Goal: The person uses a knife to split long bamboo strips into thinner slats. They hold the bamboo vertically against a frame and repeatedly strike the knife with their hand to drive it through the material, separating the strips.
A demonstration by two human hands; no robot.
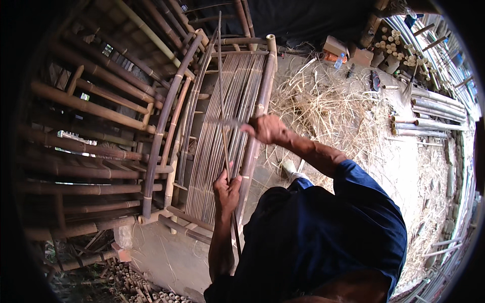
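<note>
A long, thin bamboo strip (221,65) runs lengthwise over a slatted bamboo bench (246,65), its lower end passing beside my body. My left hand (227,193) is closed round this strip near the bench's front end. Farther up, my right hand (268,129) is closed over the bench's right rail (249,166). From it a blurred blade, seemingly a knife (231,122), points left and crosses the strip; its handle is hidden in my fist. Whether the blade touches the strip I cannot tell.
Bamboo frames (96,113) crowd the left side. Shavings (328,108) litter the floor on the right, with bamboo poles (429,123) beyond. A cardboard box (335,46) and a plastic bottle (339,61) stand at the back. Cut bamboo pieces (139,288) lie at the lower left.
</note>
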